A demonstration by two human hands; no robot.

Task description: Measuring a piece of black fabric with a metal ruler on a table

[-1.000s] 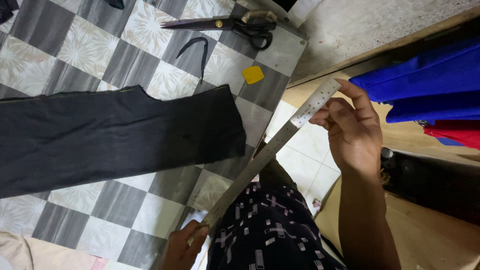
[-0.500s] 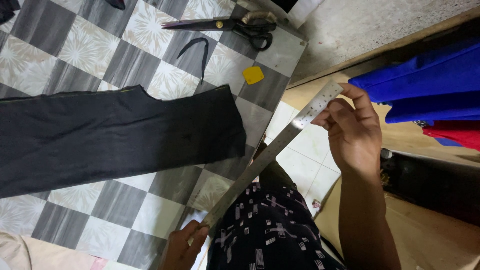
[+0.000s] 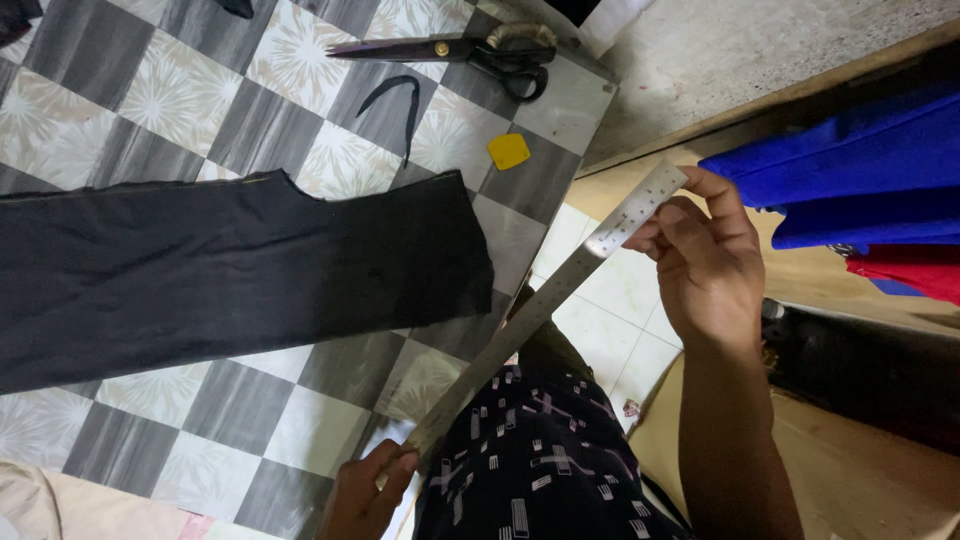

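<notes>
A long metal ruler (image 3: 545,300) is held in the air by both hands, slanting from the near left up to the far right, just off the right edge of the table (image 3: 560,110). The right hand (image 3: 705,265) pinches the far end, thumb and fingertips closed on the flat strip. The left hand (image 3: 365,495) grips the near end low in the view, fingers curled around it. The ruler touches neither the table nor the cloth; it hangs over the person's lap, above a dark patterned garment (image 3: 540,470) they wear.

Just left of the ruler, a piece of black cloth (image 3: 230,275) lies flat on the checked table cover, its right edge close to the ruler's middle, with a curved notch cut in its far edge. Beyond it sit a small yellow piece of chalk (image 3: 509,151), a thin curved black scrap (image 3: 395,105) and, farther off, a pair of large scissors (image 3: 470,50). To the right, past the table, blue cloth (image 3: 840,180) and a bit of red cloth (image 3: 905,270) are stacked.

As a judgement, the step in hand is holding the ruler ready, apart from the cloth, before any measuring. Laying it down would call for swinging it left over the black cloth, flat, lined up with an edge, one hand pressing it steady while the other is freed for the chalk.
</notes>
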